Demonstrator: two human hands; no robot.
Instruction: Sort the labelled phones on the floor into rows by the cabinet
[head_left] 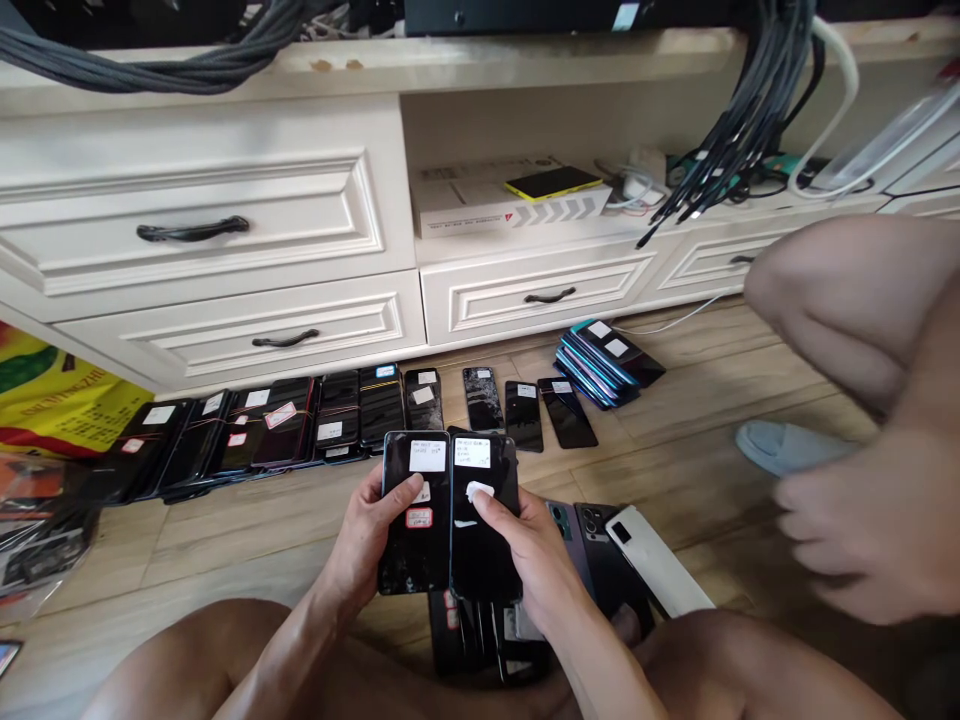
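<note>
My left hand (369, 540) grips a black phone (415, 540) with white and red stickers, thumb pressed on its screen. My right hand (529, 560) holds a second black phone (480, 545) side by side with it, thumb resting on a small white sticker. Both phones are held upright above a pile of more phones (480, 630) lying on the wooden floor between my knees.
A row of labelled phones (300, 420) lines the floor by the white drawer cabinet (225, 230). A stack of blue phones (604, 360) lies further right. Another person's hand (862, 530) and knee (840, 290) are at right. A white phone (660, 575) lies nearby.
</note>
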